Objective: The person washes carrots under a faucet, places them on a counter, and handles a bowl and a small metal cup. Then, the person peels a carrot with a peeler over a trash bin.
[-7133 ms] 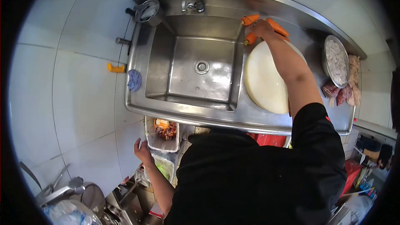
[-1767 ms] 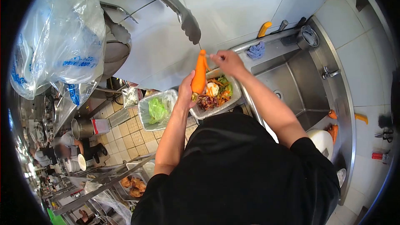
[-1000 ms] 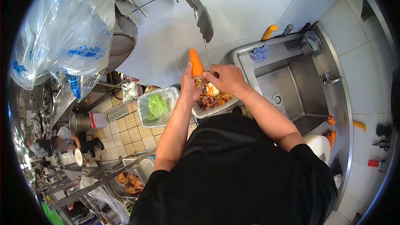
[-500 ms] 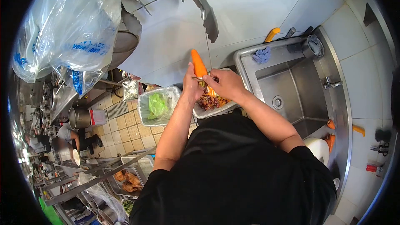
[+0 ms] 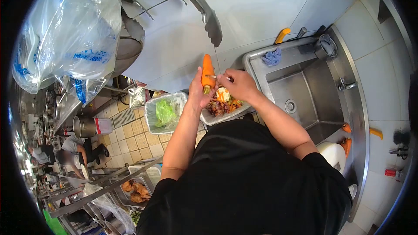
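Observation:
An orange carrot [image 5: 207,70] stands nearly upright in my left hand [image 5: 200,91], its green stem end down by the palm. My right hand [image 5: 238,84] is closed on a small peeler [image 5: 213,76], whose head lies against the carrot's side. Beneath my hands is a lined bin [image 5: 237,113] with food scraps and peelings. Left of it, a second lined bin [image 5: 150,119] holds green leaves [image 5: 165,113].
A steel sink [image 5: 300,95] is at the right, with a blue cloth [image 5: 272,57] on its rim and carrots [image 5: 346,146] beyond. Tongs [image 5: 209,21] and a plastic bag [image 5: 72,30] hang upper left. A co-worker [image 5: 74,148] is far left.
Earlier my right hand was among the carrots by the sink and my left hand was free. Since the last half second, the carrot has turned more upright and the peeler has moved up along it.

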Demonstrator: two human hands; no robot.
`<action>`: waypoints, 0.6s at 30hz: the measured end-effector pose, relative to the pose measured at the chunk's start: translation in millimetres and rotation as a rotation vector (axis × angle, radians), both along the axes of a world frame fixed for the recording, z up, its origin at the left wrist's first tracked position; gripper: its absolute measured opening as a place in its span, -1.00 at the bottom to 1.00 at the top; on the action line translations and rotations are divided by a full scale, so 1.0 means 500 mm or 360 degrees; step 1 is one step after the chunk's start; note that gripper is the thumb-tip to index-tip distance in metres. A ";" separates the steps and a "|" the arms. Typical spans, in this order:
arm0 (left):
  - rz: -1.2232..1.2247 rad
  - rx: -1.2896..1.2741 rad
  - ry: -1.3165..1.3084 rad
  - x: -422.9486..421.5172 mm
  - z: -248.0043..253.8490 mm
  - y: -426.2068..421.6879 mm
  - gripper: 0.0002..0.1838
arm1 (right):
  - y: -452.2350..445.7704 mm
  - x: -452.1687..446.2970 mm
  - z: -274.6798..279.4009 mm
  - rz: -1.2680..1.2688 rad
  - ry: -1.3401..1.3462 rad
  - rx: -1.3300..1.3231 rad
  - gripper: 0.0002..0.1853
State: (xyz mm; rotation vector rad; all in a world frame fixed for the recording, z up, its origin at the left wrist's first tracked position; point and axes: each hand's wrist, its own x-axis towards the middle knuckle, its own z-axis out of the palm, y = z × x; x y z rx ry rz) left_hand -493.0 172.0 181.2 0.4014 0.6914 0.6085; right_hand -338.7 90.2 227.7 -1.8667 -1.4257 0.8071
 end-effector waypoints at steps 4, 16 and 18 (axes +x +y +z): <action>0.0141 -0.0032 0.0052 0.007 -0.011 -0.002 -0.54 | -0.015 -0.028 0.014 0.0073 -0.0229 0.0183 -0.59; -0.0146 0.0015 -0.0095 -0.021 -0.010 -0.022 -0.55 | 0.051 0.063 -0.045 -0.0152 -0.0095 0.0063 -0.54; -0.0187 0.0059 -0.0174 -0.021 -0.012 -0.019 -0.54 | 0.053 0.068 -0.037 -0.0237 -0.0080 0.0062 -0.53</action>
